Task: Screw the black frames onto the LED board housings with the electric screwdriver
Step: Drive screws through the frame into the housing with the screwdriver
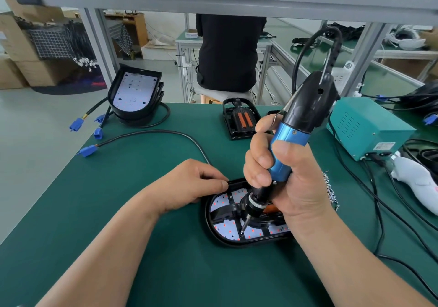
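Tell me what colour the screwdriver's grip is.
Metallic blue, below a black upper body, on the electric screwdriver held by the right hand; head view.

Green bench (142, 254): LED housing (224, 242) near front, housing stack (135, 91) far left, frame stack (239, 121), teal power box (369, 126), screws (330, 189).

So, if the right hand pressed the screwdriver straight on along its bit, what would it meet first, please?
The black frame: the right hand holds the electric screwdriver with its bit tip seemingly resting on a frame rib over the LED board.
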The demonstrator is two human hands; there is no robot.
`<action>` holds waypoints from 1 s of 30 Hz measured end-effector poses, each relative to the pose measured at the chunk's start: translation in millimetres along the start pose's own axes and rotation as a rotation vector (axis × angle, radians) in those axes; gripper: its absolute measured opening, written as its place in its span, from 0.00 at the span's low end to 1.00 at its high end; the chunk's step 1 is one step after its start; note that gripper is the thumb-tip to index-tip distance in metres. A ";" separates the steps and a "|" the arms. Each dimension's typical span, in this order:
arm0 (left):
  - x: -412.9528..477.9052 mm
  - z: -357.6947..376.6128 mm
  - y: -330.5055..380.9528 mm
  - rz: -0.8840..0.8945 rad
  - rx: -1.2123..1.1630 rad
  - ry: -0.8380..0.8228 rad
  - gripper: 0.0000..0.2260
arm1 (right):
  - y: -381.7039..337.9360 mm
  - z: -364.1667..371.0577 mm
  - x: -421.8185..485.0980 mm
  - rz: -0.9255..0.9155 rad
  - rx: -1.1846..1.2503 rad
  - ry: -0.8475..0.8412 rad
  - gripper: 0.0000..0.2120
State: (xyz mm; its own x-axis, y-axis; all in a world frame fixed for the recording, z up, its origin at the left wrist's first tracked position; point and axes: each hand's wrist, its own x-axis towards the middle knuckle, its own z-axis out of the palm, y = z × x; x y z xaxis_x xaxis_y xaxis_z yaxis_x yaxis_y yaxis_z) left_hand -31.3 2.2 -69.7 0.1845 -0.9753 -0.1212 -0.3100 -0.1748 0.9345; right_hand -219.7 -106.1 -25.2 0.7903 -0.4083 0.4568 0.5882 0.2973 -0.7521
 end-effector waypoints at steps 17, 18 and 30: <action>-1.5 -1.2 1.8 -0.003 0.031 -0.001 0.05 | -2.2 9.8 -1.7 0.079 -0.019 -0.163 0.17; -1.8 -0.9 2.4 -0.005 0.031 -0.004 0.06 | -2.3 10.9 -2.4 0.084 -0.017 -0.176 0.17; -1.1 0.3 0.0 0.046 0.089 -0.017 0.10 | -0.2 11.7 -3.6 0.061 -0.059 -0.213 0.18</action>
State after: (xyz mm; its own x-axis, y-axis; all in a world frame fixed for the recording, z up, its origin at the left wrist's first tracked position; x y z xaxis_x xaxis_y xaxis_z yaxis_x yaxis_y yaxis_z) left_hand -31.8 3.2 -69.6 0.1524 -0.9847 -0.0850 -0.3997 -0.1401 0.9059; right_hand -220.7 -94.7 -21.2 0.8462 -0.1978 0.4949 0.5321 0.2625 -0.8049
